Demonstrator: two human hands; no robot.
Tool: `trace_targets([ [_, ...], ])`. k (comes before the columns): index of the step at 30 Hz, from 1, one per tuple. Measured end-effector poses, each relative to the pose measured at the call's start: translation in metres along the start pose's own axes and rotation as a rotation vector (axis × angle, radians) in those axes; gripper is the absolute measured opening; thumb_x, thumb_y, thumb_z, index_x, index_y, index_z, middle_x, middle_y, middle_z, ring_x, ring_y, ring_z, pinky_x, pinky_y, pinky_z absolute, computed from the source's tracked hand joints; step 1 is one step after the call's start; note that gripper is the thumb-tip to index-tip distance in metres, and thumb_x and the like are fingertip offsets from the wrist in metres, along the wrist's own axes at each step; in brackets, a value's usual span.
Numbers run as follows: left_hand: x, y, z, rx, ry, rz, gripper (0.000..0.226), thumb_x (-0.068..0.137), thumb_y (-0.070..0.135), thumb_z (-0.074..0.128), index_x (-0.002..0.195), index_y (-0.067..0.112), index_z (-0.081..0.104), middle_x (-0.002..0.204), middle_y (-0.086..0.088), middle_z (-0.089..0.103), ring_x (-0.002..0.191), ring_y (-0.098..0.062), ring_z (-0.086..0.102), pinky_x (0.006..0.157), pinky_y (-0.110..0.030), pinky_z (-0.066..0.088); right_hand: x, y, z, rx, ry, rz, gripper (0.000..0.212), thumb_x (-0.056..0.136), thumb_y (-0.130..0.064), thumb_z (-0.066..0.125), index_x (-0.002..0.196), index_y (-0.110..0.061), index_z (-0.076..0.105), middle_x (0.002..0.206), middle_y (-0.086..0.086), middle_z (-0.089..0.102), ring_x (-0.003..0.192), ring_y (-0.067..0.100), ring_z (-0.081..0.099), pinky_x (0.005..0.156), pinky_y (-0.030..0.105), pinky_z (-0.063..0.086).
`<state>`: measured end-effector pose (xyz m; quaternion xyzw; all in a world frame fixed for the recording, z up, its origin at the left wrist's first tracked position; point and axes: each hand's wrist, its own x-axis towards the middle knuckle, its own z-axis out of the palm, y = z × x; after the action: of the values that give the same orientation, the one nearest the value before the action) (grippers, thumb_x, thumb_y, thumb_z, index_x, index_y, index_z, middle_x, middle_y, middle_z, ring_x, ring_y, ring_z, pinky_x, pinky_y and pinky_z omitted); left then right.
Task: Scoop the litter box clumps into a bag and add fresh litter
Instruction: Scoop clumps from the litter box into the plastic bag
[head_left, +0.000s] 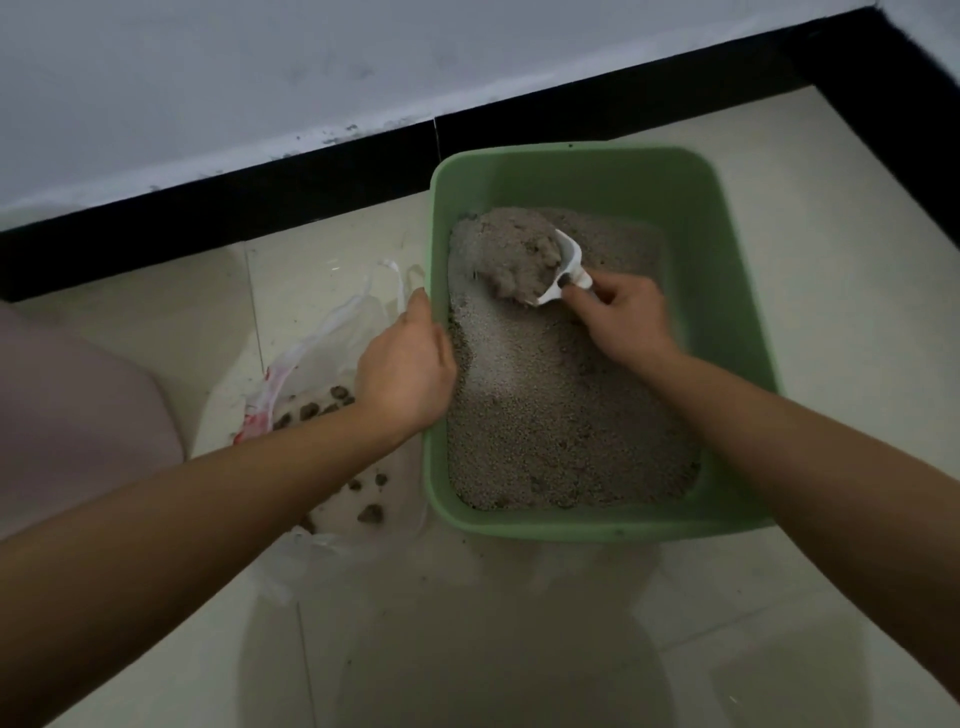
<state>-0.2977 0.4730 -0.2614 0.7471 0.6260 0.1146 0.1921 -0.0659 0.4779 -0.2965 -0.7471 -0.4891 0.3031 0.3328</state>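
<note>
Lifting a loaded scoop out of the litter box looks like the step in hand. To do it well, I judge the scoop should stay level with its mouth tipped slightly up. A gentle shake over the box would let loose litter sift back. Then it should travel low across the rim toward 9 o'clock, where the bag lies open on the floor. The big grey clump overhangs the scoop's edge, so a quick swing could crumble it onto the tiles.

Head view: the right hand reaches in from 5 o'clock, forearm extended. Its grip is pinched round the scoop's short handle, with the fingers curled under and the knuckles up. The scoop sits at the box's 11 o'clock corner, against the heaped clump. The left hand comes from 7 o'clock, and its grip is hooked over the box's 9 o'clock rim to steady it. Dark clumps already lie inside the bag, just beside that wrist. I see no fresh litter container.
</note>
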Motion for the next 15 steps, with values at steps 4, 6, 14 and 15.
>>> trace_targets([
  [4, 0.001, -0.002, -0.004, 0.013, -0.057, 0.033, 0.033, 0.106, 0.026, 0.031, 0.128, 0.004, 0.04, 0.072, 0.001, 0.047, 0.064, -0.021, 0.053, 0.058, -0.034, 0.04, -0.014, 0.004, -0.022, 0.043, 0.043, -0.009, 0.028, 0.091, -0.039, 0.067, 0.118, -0.033, 0.072, 0.076, -0.005, 0.065, 0.059, -0.003, 0.045, 0.059, 0.021, 0.04],
  [6, 0.002, -0.004, -0.01, 0.008, -0.104, 0.05, 0.035, 0.106, 0.03, 0.028, 0.125, 0.004, 0.042, 0.075, -0.002, 0.051, 0.068, -0.023, 0.055, 0.06, -0.035, 0.041, -0.022, 0.005, -0.032, 0.069, 0.061, -0.01, 0.028, 0.09, -0.04, 0.069, 0.117, -0.034, 0.072, 0.073, -0.009, 0.064, 0.06, -0.003, 0.046, 0.061, 0.02, 0.041],
  [14, -0.013, -0.016, -0.046, 0.076, 0.031, 0.206, 0.032, 0.104, 0.026, 0.04, 0.129, 0.012, 0.054, 0.107, -0.009, 0.063, 0.087, -0.026, 0.061, 0.07, -0.035, 0.046, -0.051, -0.007, -0.063, 0.088, 0.039, -0.055, 0.028, 0.088, -0.044, 0.07, 0.114, -0.035, 0.074, 0.083, -0.002, 0.075, 0.07, 0.0, 0.055, 0.069, 0.022, 0.046],
  [15, -0.016, -0.02, -0.052, 0.12, 0.093, 0.286, 0.031, 0.101, 0.023, 0.045, 0.129, 0.012, 0.055, 0.109, -0.009, 0.062, 0.09, -0.027, 0.061, 0.07, -0.036, 0.047, -0.055, -0.009, -0.064, 0.093, 0.027, -0.06, 0.027, 0.087, -0.044, 0.07, 0.113, -0.036, 0.074, 0.087, 0.003, 0.076, 0.071, 0.002, 0.055, 0.07, 0.024, 0.047],
])
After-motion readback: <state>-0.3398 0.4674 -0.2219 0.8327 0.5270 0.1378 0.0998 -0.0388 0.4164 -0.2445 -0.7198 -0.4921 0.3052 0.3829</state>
